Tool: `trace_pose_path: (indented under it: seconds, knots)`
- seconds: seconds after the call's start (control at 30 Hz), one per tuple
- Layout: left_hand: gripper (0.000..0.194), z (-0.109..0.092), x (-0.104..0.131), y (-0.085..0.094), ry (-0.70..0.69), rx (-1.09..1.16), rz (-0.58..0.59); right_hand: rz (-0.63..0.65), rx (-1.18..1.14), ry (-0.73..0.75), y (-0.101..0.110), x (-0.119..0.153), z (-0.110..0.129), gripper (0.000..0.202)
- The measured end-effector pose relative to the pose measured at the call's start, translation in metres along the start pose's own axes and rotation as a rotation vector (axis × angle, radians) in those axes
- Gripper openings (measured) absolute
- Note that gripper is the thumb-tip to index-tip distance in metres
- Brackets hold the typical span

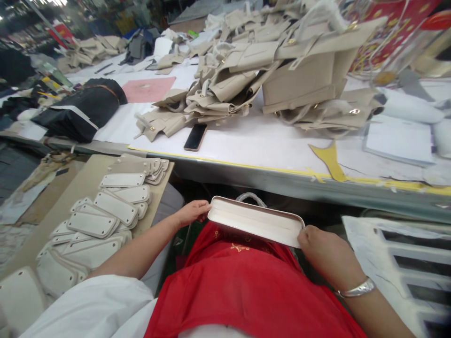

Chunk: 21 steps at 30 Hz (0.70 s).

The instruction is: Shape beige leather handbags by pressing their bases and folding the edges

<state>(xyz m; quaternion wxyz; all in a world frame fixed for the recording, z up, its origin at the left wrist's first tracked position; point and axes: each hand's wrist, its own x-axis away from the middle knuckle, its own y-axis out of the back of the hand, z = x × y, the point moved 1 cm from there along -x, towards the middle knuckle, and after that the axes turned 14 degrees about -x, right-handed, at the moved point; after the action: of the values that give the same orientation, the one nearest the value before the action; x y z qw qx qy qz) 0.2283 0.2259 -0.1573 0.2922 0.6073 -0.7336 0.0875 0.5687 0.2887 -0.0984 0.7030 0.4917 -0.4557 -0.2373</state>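
Note:
In front of my red apron (225, 281) I hold an off-white handbag body (257, 220) by its two ends. Its long, narrow face with rounded corners and a raised rim is turned up toward me. A wrapped handle (251, 197) shows behind its far edge. My left hand (193, 212) pinches the left end, fingers closed. At the right end my right hand (326, 251) is closed round the rim, with a silver bracelet on the wrist. The lower part of the bag is hidden from me.
On a board at left lie several off-white base panels (116, 206) with corner holes. Across the white worktable (239, 143) are beige handbags (303, 84), a phone (195, 137), a yellow piece (329, 159) and a black stack (82, 108). A slatted white surface (373, 249) stands at right.

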Motion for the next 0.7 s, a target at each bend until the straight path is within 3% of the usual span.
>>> trace_pose_path:
  seconds: [0.1,0.23,0.33,0.43,0.53,0.6,0.7]
  knots:
    - [0.044,-0.004,-0.005,0.005,0.054,-0.003,0.063,0.081,0.106,0.078,0.001,-0.001,0.000,0.022]
    - [0.045,-0.011,-0.011,0.015,0.139,-0.123,0.171,0.096,0.115,0.106,0.002,-0.004,0.000,0.020]
    - [0.044,-0.021,-0.012,0.025,0.127,-0.275,0.232,0.081,0.071,0.033,0.002,-0.003,0.002,0.020]
    - [0.039,-0.040,-0.012,0.025,0.056,-0.665,0.234,0.005,-0.049,-0.134,0.002,0.003,0.007,0.023]
    - [0.032,-0.069,-0.011,0.001,-0.203,-1.166,0.016,-0.126,-0.159,-0.286,0.001,0.007,0.009,0.030]
    - [0.027,-0.087,-0.009,-0.033,-0.480,-1.258,-0.090,-0.177,-0.185,-0.322,-0.001,0.008,0.009,0.031]
    - [0.026,-0.107,-0.010,-0.095,-0.863,-1.169,-0.013,-0.195,-0.201,-0.331,-0.004,0.008,0.008,0.030]
